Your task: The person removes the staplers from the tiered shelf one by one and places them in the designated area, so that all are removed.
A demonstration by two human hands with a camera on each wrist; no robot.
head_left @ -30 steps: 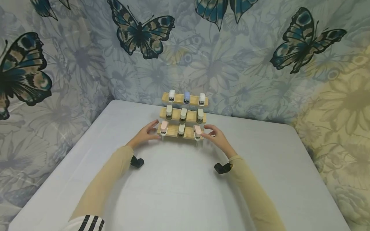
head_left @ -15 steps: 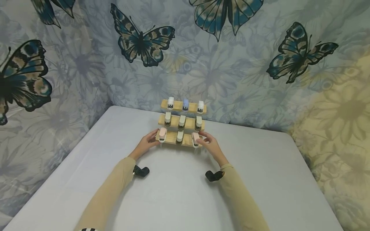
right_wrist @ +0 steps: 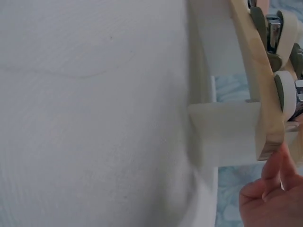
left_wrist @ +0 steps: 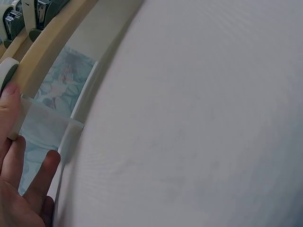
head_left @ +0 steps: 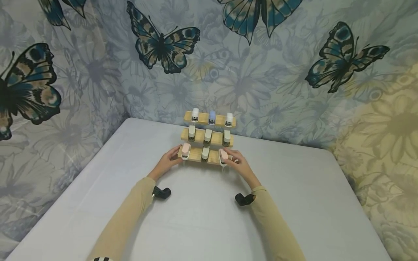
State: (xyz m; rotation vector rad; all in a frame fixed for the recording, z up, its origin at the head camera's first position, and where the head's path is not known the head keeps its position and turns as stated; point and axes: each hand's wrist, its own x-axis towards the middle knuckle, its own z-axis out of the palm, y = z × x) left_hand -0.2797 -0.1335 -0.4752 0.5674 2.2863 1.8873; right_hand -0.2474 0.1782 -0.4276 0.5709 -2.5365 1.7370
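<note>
A three-tier wooden rack [head_left: 196, 154] with clear supports carries several small staplers. On its lowest shelf, a pink stapler [head_left: 185, 149] sits at the left, a pale stapler [head_left: 205, 153] in the middle and another pink stapler [head_left: 223, 156] at the right. My left hand [head_left: 166, 161] grips the left end of that shelf; in the left wrist view its thumb [left_wrist: 9, 101] lies beside a stapler's base. My right hand [head_left: 240, 163] holds the opposite end, and in the right wrist view its fingertips [right_wrist: 277, 158] touch the wooden shelf [right_wrist: 265, 85]. Part of each hand is out of the wrist views.
A white-covered table [head_left: 202, 217] bears the rack near its back edge. Behind it hangs a butterfly-patterned cloth [head_left: 245, 79]. A black wrist device [head_left: 162, 193] is on the left wrist and a similar device [head_left: 245, 199] on the right.
Both hands have closed in on the ends of the lowest shelf; the right hand has moved inward to the left. The head view has tilted slightly. The staplers keep their places on the rack.
</note>
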